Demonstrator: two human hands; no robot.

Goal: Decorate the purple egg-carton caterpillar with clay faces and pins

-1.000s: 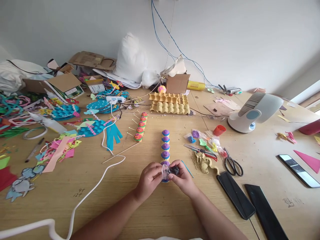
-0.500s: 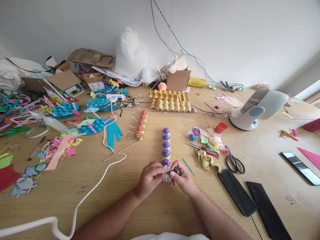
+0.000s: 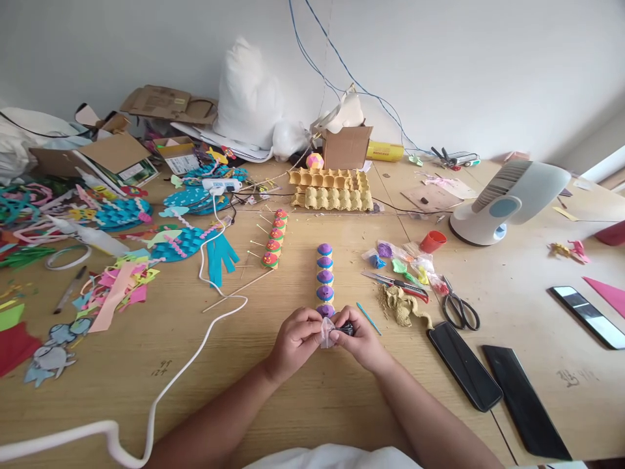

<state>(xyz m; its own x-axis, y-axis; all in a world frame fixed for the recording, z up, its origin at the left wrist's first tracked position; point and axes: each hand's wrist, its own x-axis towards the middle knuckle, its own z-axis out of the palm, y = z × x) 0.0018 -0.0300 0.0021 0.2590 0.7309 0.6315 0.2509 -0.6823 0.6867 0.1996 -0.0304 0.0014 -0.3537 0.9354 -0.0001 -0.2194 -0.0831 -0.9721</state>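
Observation:
My left hand (image 3: 295, 339) pinches the side of a small clear plastic bag (image 3: 327, 333) just in front of my body. On the other side, my right hand (image 3: 364, 342) closes its fingers around a glossy black lump (image 3: 348, 328) that seems to sit in the same bag; its exact material is hard to make out. Directly beyond both hands lies an egg-carton strip (image 3: 325, 277) with purple and blue caps on its cups. A second strip (image 3: 275, 240), red and green with pale sticks, lies farther left.
On the right are a blue stick (image 3: 369, 318), scissors (image 3: 459, 309), a utility knife (image 3: 403, 284), bagged coloured clay (image 3: 400, 266), a red cup (image 3: 433, 241), a black phone (image 3: 463, 366) and a white fan (image 3: 508, 198). A white cable (image 3: 195, 355) crosses the left side; egg cartons (image 3: 332, 198) stand behind.
Both hands stay together on the plastic bag, with small finger shifts around the black lump. The camera view has tilted slightly.

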